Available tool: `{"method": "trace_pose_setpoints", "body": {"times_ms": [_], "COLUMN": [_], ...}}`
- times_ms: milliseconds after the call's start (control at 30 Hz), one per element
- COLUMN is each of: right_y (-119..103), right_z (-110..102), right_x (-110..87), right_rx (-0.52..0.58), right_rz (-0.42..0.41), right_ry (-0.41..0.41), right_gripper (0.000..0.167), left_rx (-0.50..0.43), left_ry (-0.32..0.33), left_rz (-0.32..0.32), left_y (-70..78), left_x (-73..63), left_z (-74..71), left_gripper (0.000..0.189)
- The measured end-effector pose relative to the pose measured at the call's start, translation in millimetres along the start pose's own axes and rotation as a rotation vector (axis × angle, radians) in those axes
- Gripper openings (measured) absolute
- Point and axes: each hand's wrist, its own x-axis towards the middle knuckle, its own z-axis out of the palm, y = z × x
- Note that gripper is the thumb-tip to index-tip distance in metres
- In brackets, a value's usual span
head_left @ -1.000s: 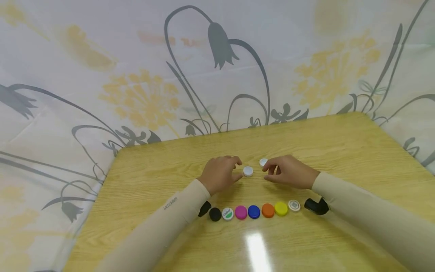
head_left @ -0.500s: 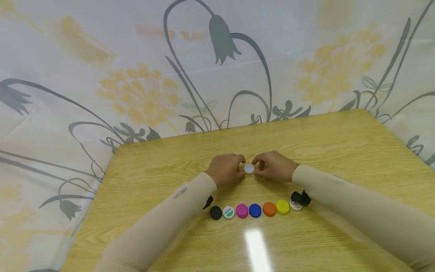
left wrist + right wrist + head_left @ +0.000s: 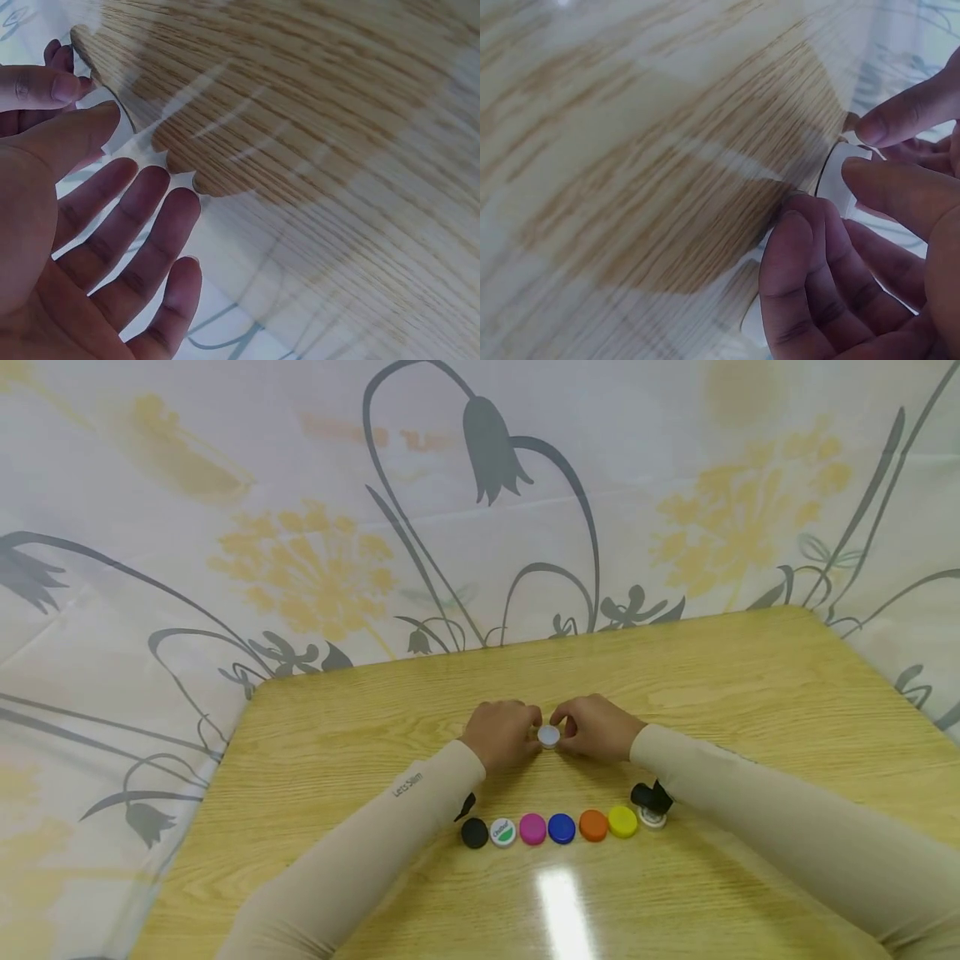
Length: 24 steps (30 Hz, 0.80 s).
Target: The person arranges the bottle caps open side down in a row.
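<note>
A plain white bottle cap [image 3: 548, 736] lies on the wooden table between the fingertips of both hands. From the left, my left hand [image 3: 501, 734] pinches its rim with thumb and index finger. My right hand [image 3: 600, 727] holds the opposite side the same way. In the left wrist view the cap [image 3: 118, 135] shows behind the thumb, and the other left fingers are loosely bent. The right wrist view has both thumbs at the cap's side [image 3: 838, 180]. Beside the right fingers there, a pale rounded shape [image 3: 753, 324] is partly hidden; I cannot tell its kind.
Nearer the body runs a row of caps: black [image 3: 475, 832], white with green [image 3: 503, 832], pink [image 3: 532, 829], blue [image 3: 562, 828], orange [image 3: 593, 826], yellow [image 3: 622, 822] and printed white [image 3: 651, 817], partly covered by the right wrist camera [image 3: 649, 796]. Flowered fabric [image 3: 420, 527] hangs behind the table.
My right hand has moved left from beside a second white cap, which is no longer visible in the head view. Both hands have closed in on the nearer white cap.
</note>
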Motion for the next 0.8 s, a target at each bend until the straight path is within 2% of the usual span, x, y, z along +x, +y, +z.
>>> {"method": "trace_pose_setpoints", "body": {"times_ms": [333, 600, 800], "right_y": [-1, 3, 1], "right_z": [0, -3, -10], "right_x": [-0.1, -0.8, -2.5], "right_rx": [-0.006, -0.008, 0.006], "right_rz": [-0.026, -0.046, -0.072], "right_ry": [0.009, 0.039, 0.102], "right_gripper": [0.023, 0.021, 0.025], "left_rx": [0.035, -0.032, -0.039], "left_ry": [0.022, 0.016, 0.042], "left_rz": [0.013, 0.007, 0.019], "left_y": [2.8, 0.7, -4.3], "left_x": [1.8, 4.4, 3.2], "left_z": [1.3, 0.6, -9.0], "left_gripper": [0.027, 0.026, 0.029]}}
